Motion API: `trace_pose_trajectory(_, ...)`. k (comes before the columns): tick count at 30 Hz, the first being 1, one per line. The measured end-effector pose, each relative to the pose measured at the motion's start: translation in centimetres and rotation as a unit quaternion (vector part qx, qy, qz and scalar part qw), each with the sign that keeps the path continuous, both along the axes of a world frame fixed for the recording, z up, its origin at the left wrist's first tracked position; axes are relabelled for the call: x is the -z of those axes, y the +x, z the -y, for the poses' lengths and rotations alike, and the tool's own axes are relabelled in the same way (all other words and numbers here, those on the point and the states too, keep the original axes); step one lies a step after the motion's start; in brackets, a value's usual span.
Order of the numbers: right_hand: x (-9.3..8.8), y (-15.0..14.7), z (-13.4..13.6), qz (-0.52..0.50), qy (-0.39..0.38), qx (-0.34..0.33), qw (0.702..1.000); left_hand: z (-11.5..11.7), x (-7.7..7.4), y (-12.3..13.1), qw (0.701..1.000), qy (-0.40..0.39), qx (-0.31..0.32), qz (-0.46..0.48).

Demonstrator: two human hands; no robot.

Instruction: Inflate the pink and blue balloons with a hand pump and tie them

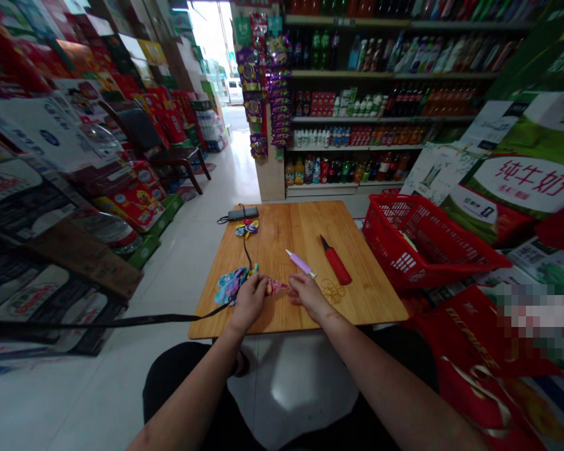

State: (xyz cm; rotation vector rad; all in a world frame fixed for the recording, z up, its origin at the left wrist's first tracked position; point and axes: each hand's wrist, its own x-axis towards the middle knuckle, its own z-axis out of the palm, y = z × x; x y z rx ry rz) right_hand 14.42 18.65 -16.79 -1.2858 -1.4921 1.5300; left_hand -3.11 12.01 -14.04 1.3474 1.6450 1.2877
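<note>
My left hand (pixel 251 300) and my right hand (pixel 308 295) are close together over the near part of the wooden table (pixel 289 232). Between their fingertips stretches a small pink, limp balloon (pixel 277 286), each hand pinching one end. Beside my left hand lies a pile of patterned, uninflated balloons (pixel 225 286), mostly blue and purple. Just beyond my right hand is a slim purple hand pump (pixel 301 262). To its right lies a thicker red hand pump (pixel 337 266) with a black nozzle. Thin yellowish rubber bands (pixel 333 291) are scattered near my right wrist.
A grey device (pixel 243 214) with a cord and a small colourful bundle (pixel 247 228) sit at the table's far left. A black strap (pixel 160 319) crosses the left edge. Right of the table stands a red basket (pixel 432 269). Drink shelves (pixel 357 119) line the back.
</note>
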Motion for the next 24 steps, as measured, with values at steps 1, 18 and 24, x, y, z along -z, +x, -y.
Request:
trace_pose_trajectory(1,-0.1,-0.1,0.3,-0.038,-0.055,-0.011,0.998,0.1,-0.2,0.2,0.996,-0.019,-0.011,0.089)
trace_pose_trajectory(18,-1.6,0.2,3.1,-0.323,-0.228,-0.004,0.918,0.6,-0.8,1.8,0.875,-0.091,0.009,0.476)
trace_pose_trajectory(24,-2.3,0.7,1.9,-0.310,-0.204,0.021,0.928,0.2,-1.1,2.3,0.860,-0.095,0.025,0.501)
